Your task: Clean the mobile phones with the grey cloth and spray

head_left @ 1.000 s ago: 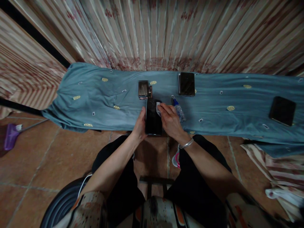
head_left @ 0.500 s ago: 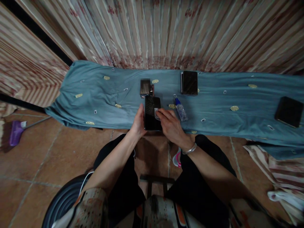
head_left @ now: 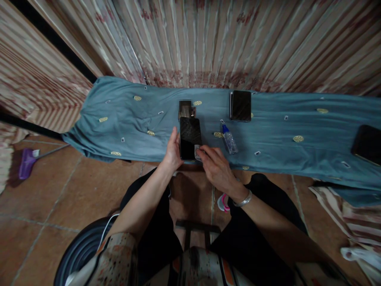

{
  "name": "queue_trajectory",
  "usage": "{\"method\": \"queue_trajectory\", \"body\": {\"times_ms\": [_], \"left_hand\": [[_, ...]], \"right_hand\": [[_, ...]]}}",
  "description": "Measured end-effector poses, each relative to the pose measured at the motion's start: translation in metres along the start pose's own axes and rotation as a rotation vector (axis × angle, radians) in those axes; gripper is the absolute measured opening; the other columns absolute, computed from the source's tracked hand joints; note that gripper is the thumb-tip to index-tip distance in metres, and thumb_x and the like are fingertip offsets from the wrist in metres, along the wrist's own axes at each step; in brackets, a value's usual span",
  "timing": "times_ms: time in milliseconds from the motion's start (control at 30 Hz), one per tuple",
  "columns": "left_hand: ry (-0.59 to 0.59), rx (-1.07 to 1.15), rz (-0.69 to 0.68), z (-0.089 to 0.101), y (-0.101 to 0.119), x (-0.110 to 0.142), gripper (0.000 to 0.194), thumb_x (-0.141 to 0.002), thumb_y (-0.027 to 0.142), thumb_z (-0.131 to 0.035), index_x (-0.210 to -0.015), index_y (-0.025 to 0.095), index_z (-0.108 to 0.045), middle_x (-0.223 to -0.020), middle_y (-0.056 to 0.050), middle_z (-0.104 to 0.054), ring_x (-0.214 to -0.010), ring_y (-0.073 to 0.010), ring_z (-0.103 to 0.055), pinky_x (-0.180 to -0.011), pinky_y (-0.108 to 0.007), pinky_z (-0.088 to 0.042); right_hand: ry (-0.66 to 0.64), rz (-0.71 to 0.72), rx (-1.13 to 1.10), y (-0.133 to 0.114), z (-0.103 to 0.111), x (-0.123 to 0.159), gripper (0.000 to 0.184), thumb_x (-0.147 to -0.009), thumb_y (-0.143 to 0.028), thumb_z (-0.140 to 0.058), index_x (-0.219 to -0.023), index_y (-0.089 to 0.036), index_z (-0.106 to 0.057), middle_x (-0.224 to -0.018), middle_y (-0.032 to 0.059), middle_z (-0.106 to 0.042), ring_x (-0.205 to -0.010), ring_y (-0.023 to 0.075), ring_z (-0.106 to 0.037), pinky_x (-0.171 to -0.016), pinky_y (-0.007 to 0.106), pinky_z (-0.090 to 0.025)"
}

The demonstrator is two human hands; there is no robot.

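My left hand (head_left: pixel 173 151) is closed on the left edge of a black smartphone (head_left: pixel 189 137), its dark screen facing up. A small pale cloth (head_left: pixel 197 152) is pinched in my right hand (head_left: pixel 214 165) and touches the phone's lower right corner. Just beyond the phone's top edge sits a small boxy object (head_left: pixel 185 108), blurred out in part. To the right of my right hand a clear spray bottle with a blue top (head_left: pixel 229 141) lies on its side on the blue-green cloth cover (head_left: pixel 268 151).
Farther back rests a stack of dark flat devices (head_left: pixel 241 105). Another dark flat device (head_left: pixel 368 143) lies at the far right. Pleated curtains (head_left: pixel 190 43) hang behind the covered surface. A purple broom (head_left: pixel 27 163) is on the tiled floor at left, and a round black object (head_left: pixel 80 254) stands beside my left leg.
My right hand has slid the cloth down the screen to the lower right corner. The phone has tilted slightly in my left hand. The whole view has shifted a little.
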State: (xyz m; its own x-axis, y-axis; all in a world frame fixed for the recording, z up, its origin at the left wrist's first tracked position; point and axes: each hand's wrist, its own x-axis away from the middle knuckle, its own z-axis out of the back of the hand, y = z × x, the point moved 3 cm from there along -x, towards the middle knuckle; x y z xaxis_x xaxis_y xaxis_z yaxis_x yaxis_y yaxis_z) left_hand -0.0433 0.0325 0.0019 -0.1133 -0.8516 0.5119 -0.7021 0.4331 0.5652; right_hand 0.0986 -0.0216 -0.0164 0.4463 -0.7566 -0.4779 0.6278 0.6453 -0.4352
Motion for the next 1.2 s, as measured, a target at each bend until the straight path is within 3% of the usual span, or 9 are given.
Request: {"method": "queue_trajectory", "body": {"times_ms": [200,533,833,1100,1200], "left_hand": [[0.031,0.011,-0.030,-0.001,0.002,0.000,0.061,-0.106,0.053,-0.027,-0.126,0.015,-0.070,-0.106,-0.011,-0.081,-0.116,-0.0325,-0.071,-0.103,-0.046,-0.053],[0.082,0.033,-0.082,0.007,-0.007,-0.008,0.062,-0.103,0.059,-0.034,-0.126,0.014,-0.071,-0.112,-0.011,-0.080,-0.113,-0.0286,-0.074,-0.105,-0.042,-0.054],[0.003,-0.001,-0.074,0.004,-0.015,-0.006,0.058,-0.098,0.063,-0.048,-0.122,0.016,-0.074,-0.110,-0.010,-0.081,-0.110,-0.0278,-0.075,-0.102,-0.038,-0.055],[0.006,-0.002,-0.033,0.002,-0.024,-0.005,0.050,-0.098,0.059,-0.051,-0.107,0.016,-0.076,-0.095,-0.007,-0.081,-0.098,-0.0208,-0.076,-0.093,-0.031,-0.058],[0.028,0.012,0.000,0.000,-0.027,-0.002,0.051,-0.102,0.054,-0.043,-0.101,0.016,-0.076,-0.091,-0.006,-0.079,-0.094,-0.0176,-0.076,-0.090,-0.028,-0.058]], "right_hand": [[0.019,0.051,0.043,-0.007,-0.001,0.001,0.044,-0.100,-0.006,-0.043,-0.139,-0.013,-0.063,-0.128,0.0172,-0.067,-0.112,0.0288,-0.060,-0.101,0.048,-0.055],[0.018,0.170,0.069,-0.020,-0.010,-0.003,0.043,-0.099,-0.004,-0.042,-0.136,-0.007,-0.063,-0.125,0.0200,-0.066,-0.114,0.0291,-0.058,-0.101,0.047,-0.056],[-0.017,0.144,0.015,-0.019,-0.014,-0.009,0.044,-0.101,-0.006,-0.041,-0.141,-0.009,-0.060,-0.133,0.0199,-0.064,-0.117,0.0289,-0.058,-0.103,0.048,-0.056],[-0.044,0.042,0.036,-0.007,-0.016,-0.018,0.046,-0.102,-0.009,-0.041,-0.144,-0.012,-0.059,-0.139,0.0179,-0.063,-0.117,0.0286,-0.058,-0.105,0.047,-0.055],[-0.038,0.044,0.054,-0.004,-0.014,-0.022,0.044,-0.103,-0.010,-0.040,-0.143,-0.009,-0.060,-0.138,0.0190,-0.063,-0.115,0.0287,-0.058,-0.105,0.047,-0.055]]}}
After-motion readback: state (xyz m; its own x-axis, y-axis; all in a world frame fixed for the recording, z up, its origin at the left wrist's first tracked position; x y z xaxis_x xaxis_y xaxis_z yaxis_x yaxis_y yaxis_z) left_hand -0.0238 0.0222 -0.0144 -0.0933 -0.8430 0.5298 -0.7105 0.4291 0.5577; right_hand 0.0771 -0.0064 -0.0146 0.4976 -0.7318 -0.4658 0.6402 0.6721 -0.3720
